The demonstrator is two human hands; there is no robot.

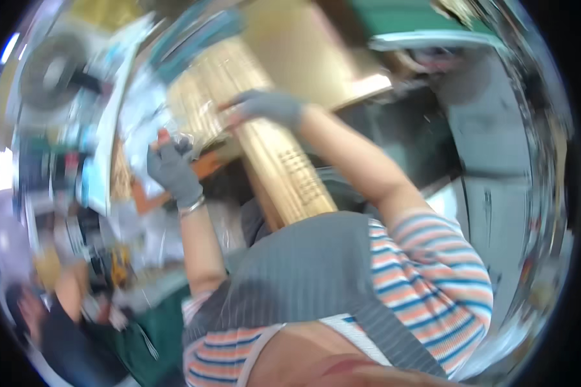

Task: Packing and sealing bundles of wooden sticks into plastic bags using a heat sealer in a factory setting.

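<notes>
Motion blurs much of the picture. My right hand [265, 108], in a grey fingerless glove, reaches over a pale wooden bench-like surface [268, 145]. Its fingers are apart, with their tips close over the wood; contact is unclear. Rows of small dark marks [301, 174] run along the near part of the wood. Beyond that hand lies a bundle of pale wooden strips [200, 80], with shiny clear plastic [203, 116] at its near end. My left hand [173, 171], gloved alike, is raised to the left of the wood. Its fingers are too smeared to show their grip.
An orange bar [206, 165] lies beyond my left hand. A tan board [297, 48] stands at the far side. At the far left is a round dark fan-like object [53, 69]. Another person in dark clothes [77, 345] is at the lower left. Grey cabinets [497, 213] line the right.
</notes>
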